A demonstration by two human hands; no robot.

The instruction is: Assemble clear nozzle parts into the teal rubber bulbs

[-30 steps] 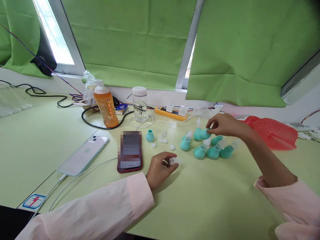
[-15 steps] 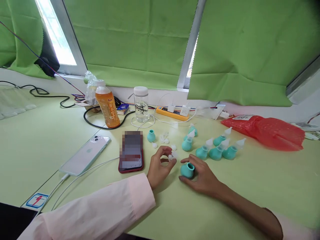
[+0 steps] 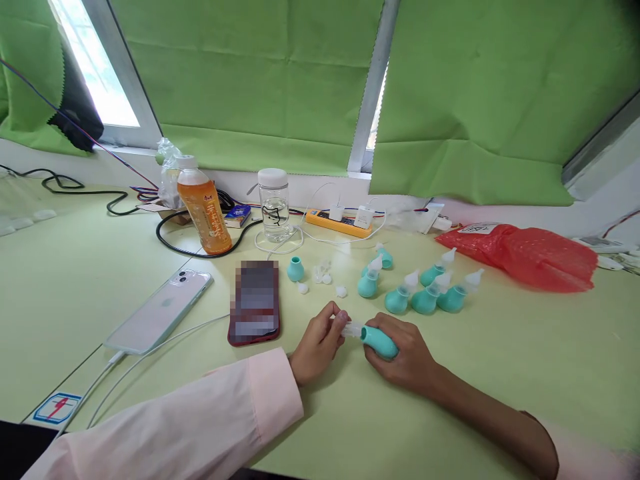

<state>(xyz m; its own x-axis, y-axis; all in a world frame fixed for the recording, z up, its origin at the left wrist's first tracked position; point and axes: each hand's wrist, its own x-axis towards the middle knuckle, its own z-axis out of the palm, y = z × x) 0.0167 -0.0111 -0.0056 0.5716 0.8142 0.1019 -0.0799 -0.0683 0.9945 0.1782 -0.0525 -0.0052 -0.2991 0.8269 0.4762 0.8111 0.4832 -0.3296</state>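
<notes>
My left hand pinches a small clear plastic nozzle between thumb and fingers. The nozzle's free end meets the mouth of a teal rubber bulb; how far it is inside I cannot tell. My right hand is wrapped round that bulb, squeezing it into a longer shape, with its mouth facing left. Beyond my hands stand several teal bulbs with clear tips, one of them a nasal aspirator. A teal bulb without a tip stands farther left, near small clear plastic pieces.
A dark red phone and a pale phone with white cables lie to the left. Behind are an orange drink bottle, a clear water bottle and a yellow power strip. A red plastic bag lies at the right.
My right hand has closed around the teal bulb, squeezing it and turning its mouth left. My left hand has brought the clear nozzle to that mouth. The view has shifted slightly.
</notes>
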